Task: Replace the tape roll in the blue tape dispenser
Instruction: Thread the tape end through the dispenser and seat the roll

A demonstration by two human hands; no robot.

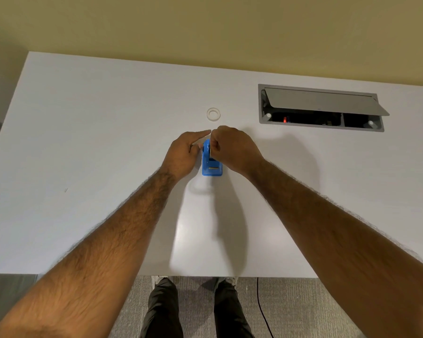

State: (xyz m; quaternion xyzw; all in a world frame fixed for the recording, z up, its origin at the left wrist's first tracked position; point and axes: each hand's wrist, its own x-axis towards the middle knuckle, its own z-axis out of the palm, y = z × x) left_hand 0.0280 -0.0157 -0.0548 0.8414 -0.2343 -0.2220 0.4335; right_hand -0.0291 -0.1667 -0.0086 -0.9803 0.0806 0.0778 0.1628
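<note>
The blue tape dispenser [211, 165] stands on the white table [83, 142] at the middle, its cutter end toward me. My left hand [183, 154] presses against its left side, fingers stretched forward. My right hand [232, 150] is curled over the dispenser's top right, fingers pinched at the roll slot; what they pinch is hidden. A small pale tape ring [213, 114] lies flat on the table just beyond both hands, apart from them.
A grey cable hatch [320, 107] with its lid tilted open is set into the table at the back right. The table's near edge runs just above my legs, with a black cable [263, 311] on the carpet. A yellow wall stands behind the table.
</note>
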